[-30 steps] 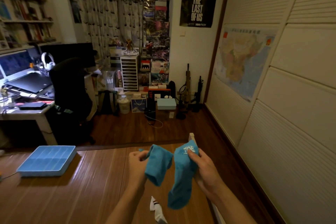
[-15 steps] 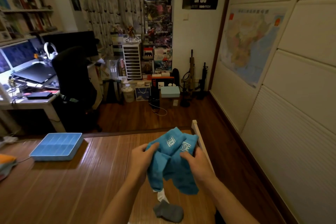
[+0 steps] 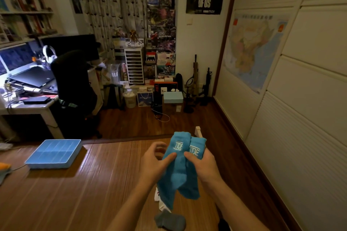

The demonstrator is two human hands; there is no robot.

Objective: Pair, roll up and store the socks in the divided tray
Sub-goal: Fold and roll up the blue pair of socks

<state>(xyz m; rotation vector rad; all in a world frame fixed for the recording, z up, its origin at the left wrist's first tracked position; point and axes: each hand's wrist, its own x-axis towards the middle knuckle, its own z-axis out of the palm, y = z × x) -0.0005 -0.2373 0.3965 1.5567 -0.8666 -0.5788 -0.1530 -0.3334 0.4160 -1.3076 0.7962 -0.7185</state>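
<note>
Two bright blue socks (image 3: 178, 172) marked "TIDE" hang side by side above the wooden surface, cuffs up. My left hand (image 3: 155, 163) pinches the left sock with its thumb on the front. The right sock is held by my right hand (image 3: 202, 165), thumb pressed on the cuff. Beneath the socks lie a white sock (image 3: 159, 200) and a grey sock (image 3: 170, 220). The blue divided tray (image 3: 54, 154) sits far to the left on the same surface; its compartments look bare.
The wooden surface (image 3: 84, 193) ends at a far edge just behind the tray. An orange and grey cloth item (image 3: 3, 170) pokes in at the left edge. A desk, a dark chair and floor clutter stand beyond. Closet panels run along the right.
The two blue socks, held apart a second ago, have been brought together with their cuffs lined up. The view has tilted down, revealing the grey sock.
</note>
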